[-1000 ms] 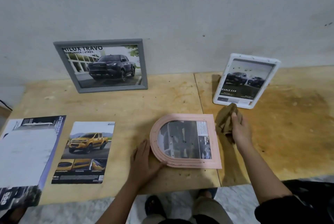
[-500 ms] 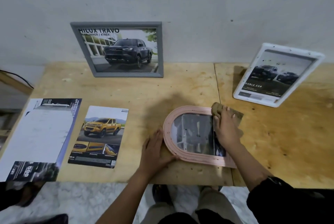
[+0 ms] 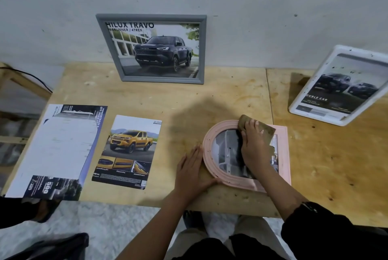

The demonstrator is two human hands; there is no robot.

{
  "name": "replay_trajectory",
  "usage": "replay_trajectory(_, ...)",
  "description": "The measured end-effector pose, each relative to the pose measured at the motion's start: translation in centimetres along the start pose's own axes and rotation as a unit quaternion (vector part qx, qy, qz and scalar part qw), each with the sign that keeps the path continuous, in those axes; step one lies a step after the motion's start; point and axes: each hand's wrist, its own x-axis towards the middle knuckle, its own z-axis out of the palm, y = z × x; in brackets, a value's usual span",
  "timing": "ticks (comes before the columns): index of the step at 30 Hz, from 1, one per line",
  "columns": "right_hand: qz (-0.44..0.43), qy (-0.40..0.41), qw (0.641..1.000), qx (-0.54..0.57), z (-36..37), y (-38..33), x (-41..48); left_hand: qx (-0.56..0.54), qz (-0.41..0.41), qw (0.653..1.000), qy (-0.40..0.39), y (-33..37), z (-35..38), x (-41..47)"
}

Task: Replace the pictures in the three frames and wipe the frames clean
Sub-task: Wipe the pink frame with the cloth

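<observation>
A pink arched frame (image 3: 282, 161) lies flat near the table's front edge with a dark picture behind its glass. My right hand (image 3: 255, 146) presses a brown cloth (image 3: 265, 128) onto the glass and the frame's top edge. My left hand (image 3: 192, 172) lies flat on the table with its fingers apart, braced against the frame's left rim. A grey frame (image 3: 152, 18) with a dark pickup picture leans on the wall. At the right stands a white frame (image 3: 298, 104), tilted back, its glass speckled with dirt.
On the wooden table (image 3: 210, 96), left of my hands, lie a loose yellow-pickup picture (image 3: 129, 150) and a larger brochure (image 3: 60, 148) that overhangs the front edge. Bare plywood stretches to the right of the pink frame. A wooden stand (image 3: 23, 83) is beyond the table's left end.
My right hand carried the cloth from beside the pink frame onto its glass and slid it left along the top. The left hand stayed against the rim. The camera tilted down.
</observation>
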Motion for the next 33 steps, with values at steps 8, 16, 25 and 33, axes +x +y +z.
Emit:
replay_trajectory(8,-0.076,-0.102,0.991,0.028,2.3,-3.9,-0.1,0.001,0.005,1.0,0.008,-0.4,-0.1,0.0)
replay_trajectory(16,-0.077,-0.163,0.983,0.046,2.3,-5.3,0.1,-0.002,0.014,1.0,0.015,-0.9,-0.3,-0.1)
replay_trajectory(25,-0.101,-0.235,0.966,0.041,2.6,-6.1,-1.6,-0.013,0.008,1.0,-0.007,-1.0,-0.2,0.0)
replay_trajectory(33,-0.14,-0.253,0.957,0.002,1.3,-6.8,-3.8,-0.001,0.026,0.999,0.028,-1.4,0.2,0.0)
